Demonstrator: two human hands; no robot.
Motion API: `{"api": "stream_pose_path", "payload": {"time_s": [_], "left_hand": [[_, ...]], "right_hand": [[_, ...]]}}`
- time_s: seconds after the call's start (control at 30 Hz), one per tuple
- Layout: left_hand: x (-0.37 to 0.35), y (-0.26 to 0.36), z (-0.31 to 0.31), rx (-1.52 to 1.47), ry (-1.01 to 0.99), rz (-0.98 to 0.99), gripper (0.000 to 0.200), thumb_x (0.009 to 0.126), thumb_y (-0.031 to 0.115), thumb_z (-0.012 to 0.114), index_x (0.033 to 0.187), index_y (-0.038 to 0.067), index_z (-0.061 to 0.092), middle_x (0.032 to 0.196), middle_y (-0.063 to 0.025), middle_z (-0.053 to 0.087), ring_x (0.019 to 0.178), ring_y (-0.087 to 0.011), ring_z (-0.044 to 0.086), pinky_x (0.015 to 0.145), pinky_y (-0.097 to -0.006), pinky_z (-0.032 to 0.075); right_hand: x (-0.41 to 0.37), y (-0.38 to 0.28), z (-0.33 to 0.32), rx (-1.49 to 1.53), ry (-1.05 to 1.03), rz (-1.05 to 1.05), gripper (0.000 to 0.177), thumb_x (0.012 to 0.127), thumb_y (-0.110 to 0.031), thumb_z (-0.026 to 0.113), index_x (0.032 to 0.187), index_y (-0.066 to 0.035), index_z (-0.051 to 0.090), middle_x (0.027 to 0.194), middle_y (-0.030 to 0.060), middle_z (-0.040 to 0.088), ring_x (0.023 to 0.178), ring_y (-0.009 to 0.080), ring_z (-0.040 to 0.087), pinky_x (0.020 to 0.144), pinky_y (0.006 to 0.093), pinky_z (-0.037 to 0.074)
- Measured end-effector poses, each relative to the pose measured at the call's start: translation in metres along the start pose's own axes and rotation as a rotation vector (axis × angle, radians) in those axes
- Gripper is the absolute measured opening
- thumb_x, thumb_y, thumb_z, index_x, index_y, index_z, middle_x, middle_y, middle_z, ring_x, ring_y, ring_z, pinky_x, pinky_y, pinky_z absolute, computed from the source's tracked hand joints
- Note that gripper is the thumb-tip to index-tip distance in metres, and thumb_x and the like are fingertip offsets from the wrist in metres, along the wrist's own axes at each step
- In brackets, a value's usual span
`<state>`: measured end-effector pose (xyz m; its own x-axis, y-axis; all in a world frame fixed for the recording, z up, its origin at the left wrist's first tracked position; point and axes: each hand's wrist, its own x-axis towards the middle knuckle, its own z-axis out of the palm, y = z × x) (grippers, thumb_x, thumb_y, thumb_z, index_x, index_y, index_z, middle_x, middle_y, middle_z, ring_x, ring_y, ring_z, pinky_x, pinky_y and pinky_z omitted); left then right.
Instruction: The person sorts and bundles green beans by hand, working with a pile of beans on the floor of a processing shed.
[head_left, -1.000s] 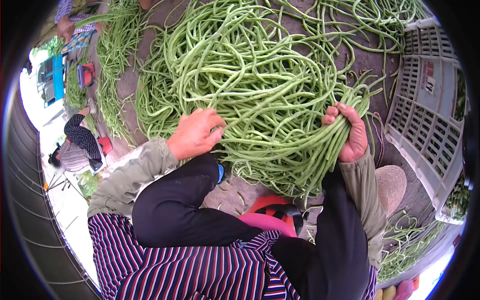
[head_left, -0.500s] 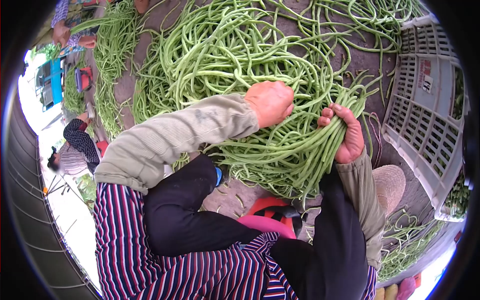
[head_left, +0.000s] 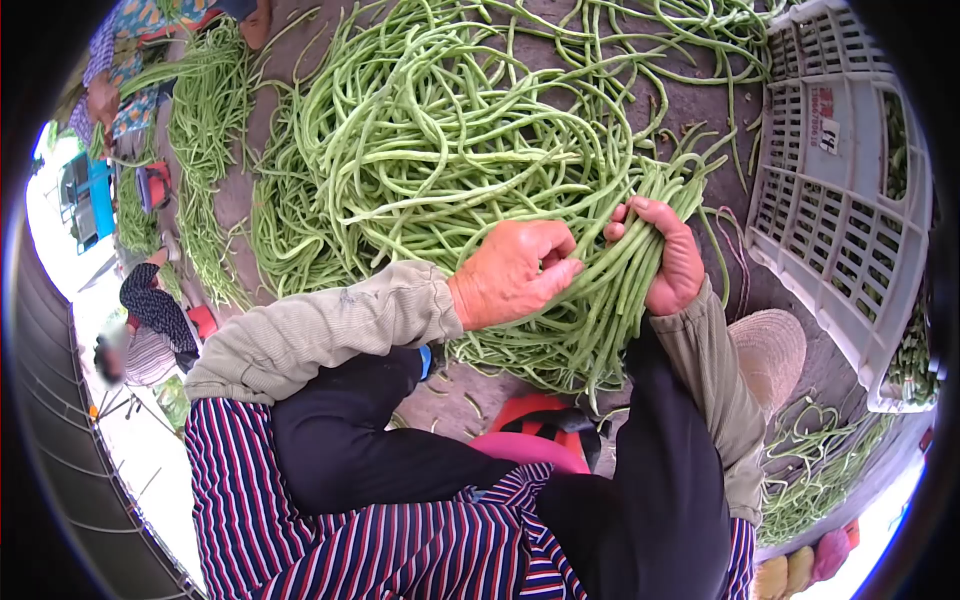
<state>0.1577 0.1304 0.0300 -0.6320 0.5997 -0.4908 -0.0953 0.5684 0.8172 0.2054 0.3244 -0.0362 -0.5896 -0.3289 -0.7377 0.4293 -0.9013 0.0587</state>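
A thick bundle of yardlong beans is wrapped in the fingers of my right hand, its ends fanning out above the fist and hanging below it. My left hand is just left of the bundle, fingers curled and thumb pressed in near its strands. Whatever is pinched there, if anything, is hidden. Beyond both hands lies a large tangled heap of yardlong beans, spread over the ground, and its lower part reaches under my left hand.
A pale plastic crate stands at the right beside a straw hat. More beans lie at lower right and in rows at left. Another person sits at far left; a further person's hand shows at upper left. A pink seat is between my legs.
My left hand has moved down from the heap, with its fingers now beside the bundle. My right hand keeps its grip on the beans, and the view has shifted slightly.
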Motion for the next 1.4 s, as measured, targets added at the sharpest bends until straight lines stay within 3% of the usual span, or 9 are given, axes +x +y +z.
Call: {"api": "stream_pose_path", "payload": {"time_s": [0.23, 0.33, 0.5, 0.63, 0.73, 0.97, 1.17, 1.23, 1.4], "left_hand": [[0.007, -0.006, 0.013, -0.136, -0.061, -0.053, 0.014, 0.086, 0.012, 0.061, 0.084, -0.001, 0.056, 0.069, -0.0018, 0.055, 0.063, -0.0058, 0.048, 0.055, -0.0238, 0.043], [0.009, -0.010, 0.014, -0.209, -0.057, -0.048, 0.014, 0.081, 0.011, 0.060, 0.079, -0.002, 0.056, 0.063, -0.0113, 0.056, 0.056, -0.0173, 0.054, 0.055, -0.0314, 0.045], [0.042, -0.007, -0.012, 0.056, -0.417, -0.019, 0.019, 0.077, 0.018, 0.063, 0.081, -0.001, 0.061, 0.069, -0.0086, 0.061, 0.064, -0.0141, 0.057, 0.062, -0.0294, 0.047], [0.105, -0.014, -0.037, 0.229, -0.069, 0.044, 0.019, 0.075, 0.016, 0.059, 0.084, -0.001, 0.065, 0.072, -0.0104, 0.065, 0.067, -0.0155, 0.061, 0.064, -0.0301, 0.049], [0.163, -0.026, -0.049, 0.511, 0.278, 0.097, 0.020, 0.078, 0.016, 0.054, 0.085, 0.002, 0.066, 0.083, -0.0164, 0.066, 0.079, -0.0302, 0.064, 0.075, -0.0377, 0.050], [0.237, -0.027, -0.037, 0.365, 0.365, -0.426, 0.039, 0.082, 0.037, 0.061, 0.094, 0.001, 0.064, 0.102, -0.0219, 0.063, 0.097, -0.0363, 0.061, 0.087, -0.0416, 0.048], [0.254, -0.062, -0.040, 0.419, 0.508, -0.322, 0.024, 0.074, 0.022, 0.060, 0.083, 0.000, 0.065, 0.093, -0.0224, 0.065, 0.085, -0.0343, 0.064, 0.079, -0.0414, 0.049], [0.241, -0.069, -0.062, 0.269, 0.427, -0.088, 0.024, 0.077, 0.022, 0.060, 0.076, -0.001, 0.062, 0.078, -0.0142, 0.064, 0.060, -0.0206, 0.058, 0.057, -0.0328, 0.049], [0.146, -0.003, -0.142, -0.254, 0.390, -0.156, 0.014, 0.086, 0.015, 0.053, 0.075, 0.006, 0.053, 0.060, -0.0002, 0.047, 0.044, -0.0055, 0.039, 0.039, -0.0210, 0.035]], "right_hand": [[0.000, 0.000, 0.004, -0.015, -0.034, 0.045, 0.019, 0.084, -0.012, 0.058, 0.097, 0.002, 0.056, 0.088, 0.0110, 0.062, 0.077, 0.0215, 0.063, 0.071, 0.0396, 0.056], [-0.007, 0.001, 0.014, 0.012, 0.031, 0.040, 0.020, 0.085, -0.012, 0.058, 0.098, 0.003, 0.057, 0.090, 0.0119, 0.062, 0.081, 0.0219, 0.063, 0.075, 0.0415, 0.056], [0.000, 0.000, -0.005, 0.024, -0.116, 0.079, 0.018, 0.085, -0.014, 0.058, 0.094, 0.001, 0.057, 0.088, 0.0095, 0.062, 0.081, 0.0222, 0.063, 0.073, 0.0423, 0.056], [-0.002, 0.002, 0.001, 0.029, -0.099, 0.047, 0.011, 0.085, -0.012, 0.058, 0.090, -0.003, 0.055, 0.085, 0.0082, 0.060, 0.075, 0.0207, 0.061, 0.066, 0.0403, 0.055], [-0.003, 0.002, 0.004, 0.034, -0.087, 0.042, 0.011, 0.084, -0.011, 0.058, 0.090, -0.003, 0.054, 0.084, 0.0081, 0.059, 0.075, 0.0205, 0.060, 0.065, 0.0396, 0.055], [-0.006, 0.000, -0.001, 0.055, -0.061, 0.038, 0.010, 0.085, -0.011, 0.057, 0.089, -0.003, 0.051, 0.086, 0.0101, 0.057, 0.078, 0.0231, 0.056, 0.069, 0.0391, 0.052], [-0.008, -0.002, -0.004, 0.072, -0.018, 0.044, 0.012, 0.083, -0.010, 0.059, 0.089, -0.002, 0.054, 0.085, 0.0099, 0.060, 0.076, 0.0224, 0.061, 0.066, 0.0420, 0.055], [-0.004, -0.002, -0.007, 0.083, -0.021, 0.045, 0.011, 0.083, -0.010, 0.059, 0.089, -0.002, 0.054, 0.084, 0.0099, 0.060, 0.075, 0.0227, 0.061, 0.066, 0.0416, 0.055], [-0.010, -0.005, -0.008, 0.082, -0.038, 0.051, 0.011, 0.084, -0.012, 0.059, 0.086, -0.003, 0.053, 0.085, 0.0105, 0.058, 0.078, 0.0233, 0.058, 0.066, 0.0383, 0.053]]}}
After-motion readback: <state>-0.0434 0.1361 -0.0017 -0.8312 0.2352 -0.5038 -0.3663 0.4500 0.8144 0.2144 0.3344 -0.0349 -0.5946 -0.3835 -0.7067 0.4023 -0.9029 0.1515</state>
